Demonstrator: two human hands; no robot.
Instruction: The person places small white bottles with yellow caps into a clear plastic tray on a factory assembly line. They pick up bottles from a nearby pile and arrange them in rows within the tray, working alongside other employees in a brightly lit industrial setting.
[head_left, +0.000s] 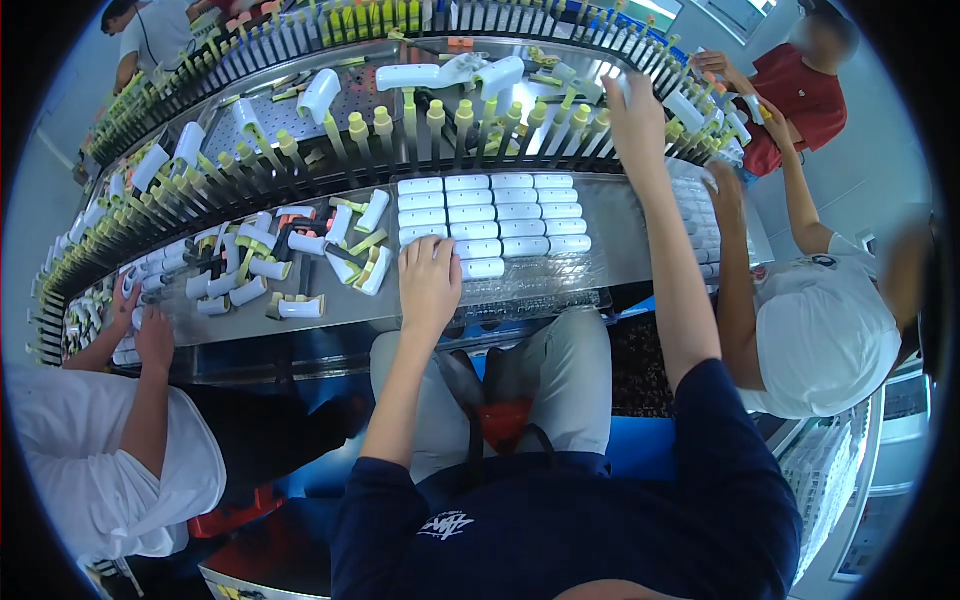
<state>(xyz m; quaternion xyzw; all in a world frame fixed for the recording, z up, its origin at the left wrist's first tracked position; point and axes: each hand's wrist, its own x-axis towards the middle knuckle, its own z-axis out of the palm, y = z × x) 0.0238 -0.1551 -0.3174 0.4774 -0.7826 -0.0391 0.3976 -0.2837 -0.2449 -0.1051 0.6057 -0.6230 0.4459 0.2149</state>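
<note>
My left hand [430, 280] lies at the front left corner of a block of white rounded plastic covers [497, 228]. Its fingers are stretched forward and touch the nearest covers. The covers sit in rows in a clear plastic tray [530, 290] on the metal bench. My right arm reaches far forward over the bench. At its end my right hand [634, 110] is beside a row of upright dark posts with pale yellow tips [464, 115]. Its fingers look apart, and I make out nothing held between them.
Loose white covers and yellow-green parts [270, 255] lie heaped at left. Behind the posts, larger white shells [410, 77] rest on the conveyor. A co-worker's hands [150, 335] work at far left; another person in white [825, 335] sits close at right. Someone in red [800, 100] is beyond.
</note>
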